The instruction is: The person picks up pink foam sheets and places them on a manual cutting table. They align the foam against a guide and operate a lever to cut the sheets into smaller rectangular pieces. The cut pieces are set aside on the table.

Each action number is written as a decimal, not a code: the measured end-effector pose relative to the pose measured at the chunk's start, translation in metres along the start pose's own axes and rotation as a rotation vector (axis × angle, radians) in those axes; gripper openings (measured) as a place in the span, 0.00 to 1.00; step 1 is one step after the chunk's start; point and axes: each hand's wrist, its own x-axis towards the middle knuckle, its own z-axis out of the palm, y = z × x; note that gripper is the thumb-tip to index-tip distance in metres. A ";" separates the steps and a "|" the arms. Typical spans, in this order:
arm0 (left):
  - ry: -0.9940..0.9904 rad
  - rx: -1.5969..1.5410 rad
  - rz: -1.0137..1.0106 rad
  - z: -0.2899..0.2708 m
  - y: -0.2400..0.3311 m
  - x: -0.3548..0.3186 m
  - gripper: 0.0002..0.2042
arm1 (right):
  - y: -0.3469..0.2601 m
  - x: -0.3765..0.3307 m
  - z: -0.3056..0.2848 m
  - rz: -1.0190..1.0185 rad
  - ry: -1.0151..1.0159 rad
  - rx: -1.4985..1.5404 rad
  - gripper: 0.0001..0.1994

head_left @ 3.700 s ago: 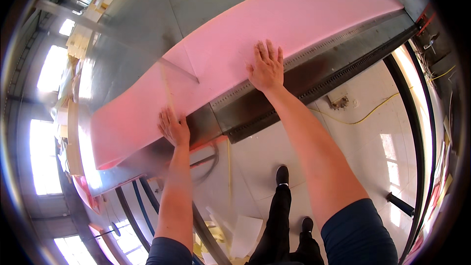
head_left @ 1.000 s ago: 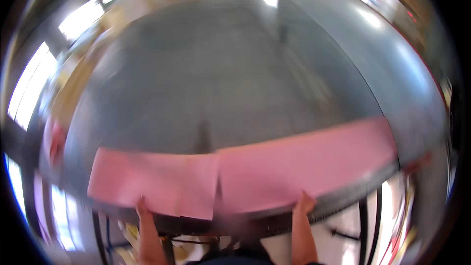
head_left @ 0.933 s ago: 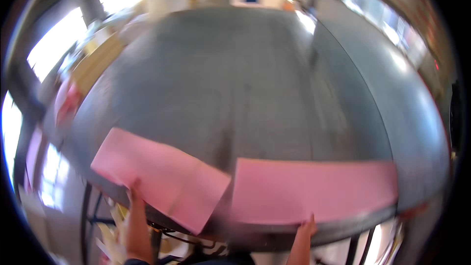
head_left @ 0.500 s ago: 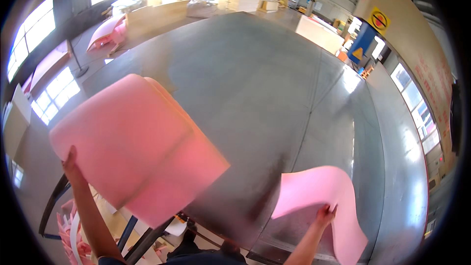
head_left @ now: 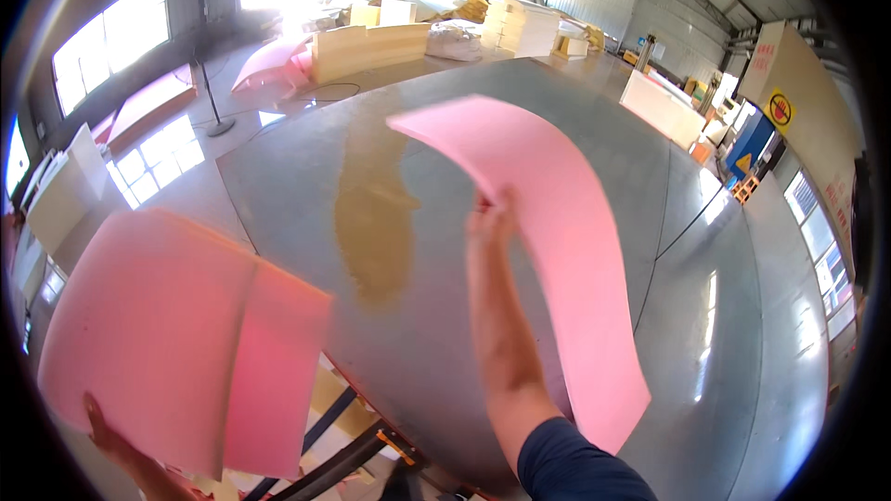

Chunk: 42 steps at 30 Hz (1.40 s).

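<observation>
My left hand [head_left: 107,436] grips the lower left edge of a wide pink foam sheet [head_left: 148,325], which has a crease-like line down it and looks doubled over. It hangs off the left side of the grey table [head_left: 464,353]. Raised above the table, my right hand [head_left: 495,213] pinches the inner edge of a long pink foam strip [head_left: 575,223]. The strip arches up and over, its near end drooping toward my upper arm. Part of my left fingers is hidden behind the sheet.
A tan patch [head_left: 374,223] marks the table's left part. Black bars [head_left: 334,417] stand below its near edge. Stacked pale boards [head_left: 520,28] and pink foam [head_left: 271,65] lie beyond it. At the right is a beige machine beam [head_left: 798,83] with a blue post [head_left: 748,143].
My right hand has lifted the strip and carried it left and away from me over the table. The left hand has moved the sheet left and lower. The view has turned left.
</observation>
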 end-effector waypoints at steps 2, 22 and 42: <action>0.054 0.001 0.005 0.010 0.023 -0.019 0.33 | 0.075 -0.026 0.010 0.216 0.272 -0.196 0.08; -0.438 -0.142 -0.074 0.058 -0.004 0.015 0.32 | -0.151 -0.291 -0.128 0.822 0.147 -0.698 0.22; -1.468 0.482 -1.195 0.218 -0.173 -0.162 0.19 | -0.315 -0.392 0.105 0.126 0.816 -1.216 0.23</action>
